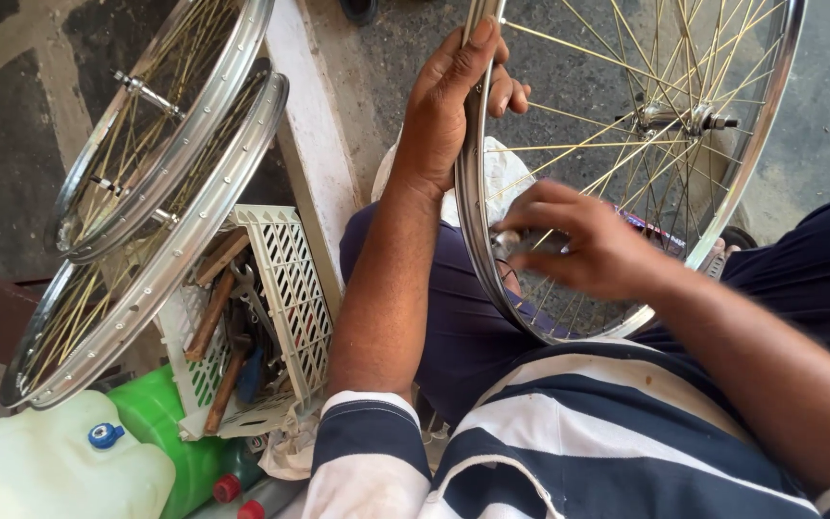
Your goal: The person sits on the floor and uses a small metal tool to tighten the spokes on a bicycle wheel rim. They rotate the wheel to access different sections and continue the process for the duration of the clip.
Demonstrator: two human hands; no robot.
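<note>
While hands [453,106] grip wheel [626,163] — white jug [50,471] nearby.

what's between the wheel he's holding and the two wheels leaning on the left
In the head view, his left forearm, a pale concrete ledge and a white plastic crate of tools lie between the held wheel and the leaning wheels.

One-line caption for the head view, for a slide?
Left hand grips bicycle wheel rim; right hand works at its spokes.
</note>
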